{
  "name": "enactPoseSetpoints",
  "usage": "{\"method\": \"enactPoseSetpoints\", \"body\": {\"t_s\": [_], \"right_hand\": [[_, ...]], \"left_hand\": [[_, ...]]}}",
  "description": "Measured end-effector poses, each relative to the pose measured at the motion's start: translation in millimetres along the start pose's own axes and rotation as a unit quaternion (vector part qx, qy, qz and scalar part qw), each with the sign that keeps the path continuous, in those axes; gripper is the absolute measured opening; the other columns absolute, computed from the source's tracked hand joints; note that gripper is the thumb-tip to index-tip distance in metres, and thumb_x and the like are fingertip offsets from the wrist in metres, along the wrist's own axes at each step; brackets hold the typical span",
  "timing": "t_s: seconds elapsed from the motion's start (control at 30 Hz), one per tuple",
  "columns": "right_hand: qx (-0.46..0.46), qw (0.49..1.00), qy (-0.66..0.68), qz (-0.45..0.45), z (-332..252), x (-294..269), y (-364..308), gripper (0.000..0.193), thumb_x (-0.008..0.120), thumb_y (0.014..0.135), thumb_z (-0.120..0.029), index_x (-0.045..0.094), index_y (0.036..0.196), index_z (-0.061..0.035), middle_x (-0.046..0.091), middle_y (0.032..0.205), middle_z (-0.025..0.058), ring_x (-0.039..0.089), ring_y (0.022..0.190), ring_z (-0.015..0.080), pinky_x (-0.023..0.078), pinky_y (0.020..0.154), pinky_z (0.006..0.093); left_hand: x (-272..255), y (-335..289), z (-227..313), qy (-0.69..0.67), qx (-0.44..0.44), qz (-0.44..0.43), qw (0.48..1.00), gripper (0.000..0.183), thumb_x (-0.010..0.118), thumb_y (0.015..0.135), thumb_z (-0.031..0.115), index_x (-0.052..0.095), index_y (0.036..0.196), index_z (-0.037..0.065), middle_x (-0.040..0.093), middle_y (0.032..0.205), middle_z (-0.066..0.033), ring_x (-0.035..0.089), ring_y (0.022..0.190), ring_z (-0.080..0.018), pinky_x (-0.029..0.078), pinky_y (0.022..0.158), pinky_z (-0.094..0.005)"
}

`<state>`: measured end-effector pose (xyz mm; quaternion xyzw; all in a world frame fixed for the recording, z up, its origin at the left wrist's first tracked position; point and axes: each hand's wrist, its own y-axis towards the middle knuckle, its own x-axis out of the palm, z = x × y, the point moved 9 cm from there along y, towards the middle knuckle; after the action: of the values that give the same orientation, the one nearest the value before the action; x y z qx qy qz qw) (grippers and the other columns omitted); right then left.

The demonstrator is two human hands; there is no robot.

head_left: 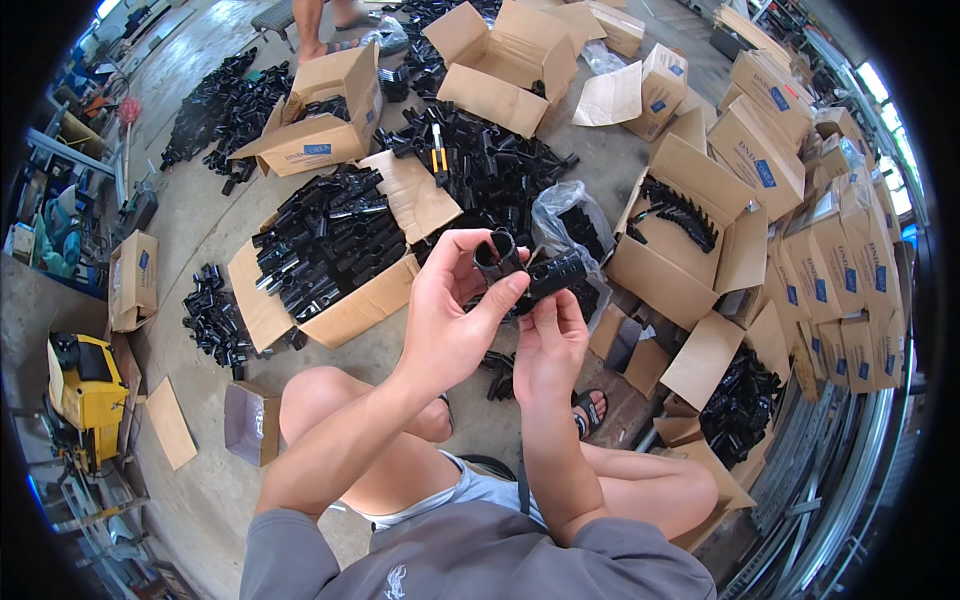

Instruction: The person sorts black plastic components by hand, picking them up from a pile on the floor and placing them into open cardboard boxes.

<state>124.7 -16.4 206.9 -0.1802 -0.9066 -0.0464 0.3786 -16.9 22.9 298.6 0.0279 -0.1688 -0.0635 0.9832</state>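
Observation:
My left hand [458, 305] is closed round a short black tubular part [492, 262], its hollow end facing up, with the thumb pressed on its side. Just to the right, my right hand [550, 345] pinches another black tubular part [558, 272], which lies tilted sideways. The two parts touch or nearly touch; whether they are joined, I cannot tell. Both hands are raised in front of my knees. Behind them stands an open carton [360, 318] packed with rows of similar black parts [330, 245].
Loose black parts [490, 170] lie heaped on the floor, with a yellow-and-black tool [438, 155] on them. A clear plastic bag [560, 205] and an open carton [655, 265] stand to the right. Stacked cartons [840, 260] line the far right. Another person's leg [308, 25] shows at the back.

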Motion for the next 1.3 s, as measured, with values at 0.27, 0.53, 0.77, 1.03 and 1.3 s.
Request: {"method": "enactPoseSetpoints", "body": {"t_s": [0.27,0.53,0.77,1.03,1.3], "right_hand": [[0.086,0.985,0.137,-0.068,17.8,-7.6,3.1,0.031,0.067,0.101,-0.018,0.066,0.131,-0.0105,0.064,0.141,0.0061,0.060,0.128,0.0213,0.046,0.111,0.0384],[0.104,0.979,0.107,-0.137,15.7,-17.7,7.3,0.033,0.073,0.097,-0.017,0.068,0.129,-0.0095,0.063,0.142,0.0098,0.060,0.131,0.0227,0.046,0.113,0.0421],[0.123,0.982,0.112,-0.090,7.1,-13.1,6.4,0.017,0.075,0.095,-0.011,0.073,0.113,-0.0094,0.075,0.113,0.0056,0.070,0.107,0.0167,0.055,0.095,0.0328],[0.169,0.967,0.155,-0.114,20.9,-24.3,-1.0,0.026,0.074,0.096,-0.017,0.072,0.121,-0.0102,0.071,0.128,0.0041,0.065,0.120,0.0169,0.049,0.107,0.0386],[0.173,0.983,0.067,-0.008,6.0,-19.6,-7.7,0.019,0.069,0.101,-0.019,0.072,0.115,-0.0052,0.075,0.110,0.0068,0.069,0.100,0.0151,0.056,0.091,0.0318]], "left_hand": [[6.7,-3.8,11.7,0.066,0.029,-0.029,0.997,0.035,0.074,0.092,-0.001,0.054,0.121,-0.001,0.070,0.116,-0.0118,0.068,0.108,-0.0159,0.059,0.094,-0.0349],[8.4,-2.8,8.3,0.072,-0.029,-0.083,0.994,0.035,0.073,0.094,-0.002,0.052,0.121,0.001,0.070,0.117,-0.0109,0.067,0.108,-0.0142,0.058,0.094,-0.0323],[10.0,-1.1,1.3,0.068,-0.043,-0.093,0.992,0.034,0.074,0.094,-0.001,0.051,0.120,0.002,0.070,0.118,-0.0111,0.067,0.109,-0.0140,0.057,0.094,-0.0313],[11.9,0.1,-4.2,0.079,-0.068,-0.105,0.989,0.033,0.072,0.095,-0.002,0.050,0.120,0.001,0.069,0.118,-0.0111,0.067,0.109,-0.0135,0.058,0.093,-0.0308],[16.1,0.0,5.9,0.321,-0.002,-0.118,0.940,0.038,0.080,0.086,0.006,0.057,0.116,0.002,0.073,0.108,-0.0149,0.074,0.098,-0.0268,0.058,0.083,-0.0370]]}}
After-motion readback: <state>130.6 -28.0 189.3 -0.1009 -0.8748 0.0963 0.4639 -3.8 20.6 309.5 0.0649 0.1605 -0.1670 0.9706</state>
